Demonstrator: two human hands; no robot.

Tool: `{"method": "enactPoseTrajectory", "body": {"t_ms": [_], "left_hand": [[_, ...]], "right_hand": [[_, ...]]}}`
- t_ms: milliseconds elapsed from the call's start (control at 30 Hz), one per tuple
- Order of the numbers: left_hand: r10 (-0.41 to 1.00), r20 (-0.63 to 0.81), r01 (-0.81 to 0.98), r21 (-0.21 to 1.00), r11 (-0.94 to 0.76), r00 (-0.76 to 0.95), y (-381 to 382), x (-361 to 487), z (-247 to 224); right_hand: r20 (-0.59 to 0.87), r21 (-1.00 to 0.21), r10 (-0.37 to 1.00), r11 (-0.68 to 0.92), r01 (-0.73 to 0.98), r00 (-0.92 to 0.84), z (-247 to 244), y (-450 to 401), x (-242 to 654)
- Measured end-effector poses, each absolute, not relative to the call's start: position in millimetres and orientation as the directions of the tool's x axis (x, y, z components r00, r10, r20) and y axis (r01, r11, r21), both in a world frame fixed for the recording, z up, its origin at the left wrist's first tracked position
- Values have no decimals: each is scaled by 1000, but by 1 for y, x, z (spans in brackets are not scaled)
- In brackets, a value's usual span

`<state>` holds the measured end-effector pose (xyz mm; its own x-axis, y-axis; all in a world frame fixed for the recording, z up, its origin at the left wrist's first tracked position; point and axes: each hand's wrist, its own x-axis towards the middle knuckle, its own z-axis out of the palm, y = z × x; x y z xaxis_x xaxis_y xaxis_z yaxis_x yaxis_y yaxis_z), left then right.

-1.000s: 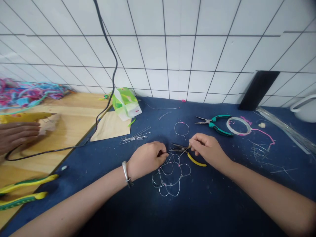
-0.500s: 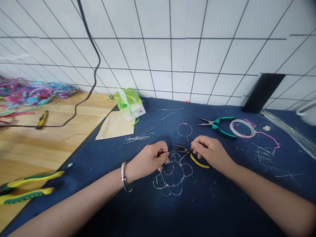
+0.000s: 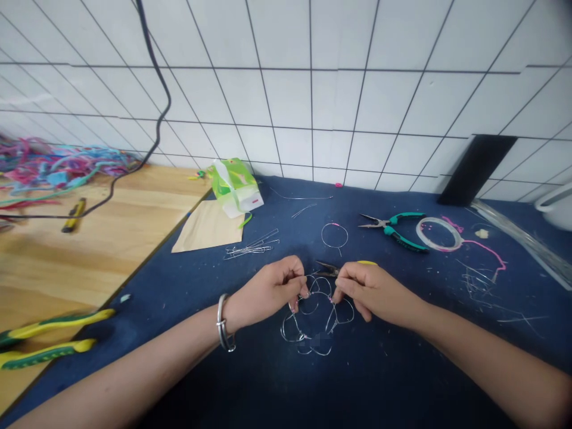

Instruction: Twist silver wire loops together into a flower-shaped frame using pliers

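Note:
A flower-shaped wire frame (image 3: 320,353), made of thin silvery loops with small pink beads, is between my two hands over the dark blue mat. My left hand (image 3: 276,290), with a silver bangle at the wrist, pinches the frame's upper left part. At its upper right, my right hand (image 3: 373,289) has finger and thumb closed on the wire beside a pink bead. Behind the right hand lie pliers (image 3: 328,269) with dark jaws; that hand covers much of their yellow handles. A separate wire ring (image 3: 335,236) with pink beads rests farther back.
Teal-handled pliers (image 3: 393,224) and a white ring-shaped container (image 3: 440,233) with pink beads lie at right. Bent wire pieces (image 3: 252,245), a tissue pack (image 3: 236,187) and wire offcuts (image 3: 478,283) are around. Yellow-green handles (image 3: 58,325) stick in at left. A black cable (image 3: 157,125) hangs at left.
My right hand has moved left and down, from holding a wire end out to gripping close at the frame. The frame has shifted slightly; my left hand stays nearly in place.

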<state>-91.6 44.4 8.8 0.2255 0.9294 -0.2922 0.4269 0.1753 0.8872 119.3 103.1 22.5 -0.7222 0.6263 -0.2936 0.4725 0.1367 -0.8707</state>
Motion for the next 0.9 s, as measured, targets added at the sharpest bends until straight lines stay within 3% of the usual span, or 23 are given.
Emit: {"method": "enactPoseTrajectory", "body": {"t_ms": [267, 633, 767, 900], "left_hand": [[884, -379, 329, 901, 284, 275, 42, -86, 11], [816, -441, 332, 885, 327, 374, 43, -77, 16], [820, -441, 310, 888, 339, 365, 41, -74, 13], [839, -434, 284, 892, 351, 327, 39, -74, 11]], "right_hand": [[-277, -926, 621, 30, 376, -733, 15, 100, 118], [-221, -933, 668, 69, 354, -710, 25, 99, 118], [-168, -917, 683, 157, 367, -711, 28, 99, 119], [8, -844, 705, 385, 374, -709, 34, 100, 120]]}}
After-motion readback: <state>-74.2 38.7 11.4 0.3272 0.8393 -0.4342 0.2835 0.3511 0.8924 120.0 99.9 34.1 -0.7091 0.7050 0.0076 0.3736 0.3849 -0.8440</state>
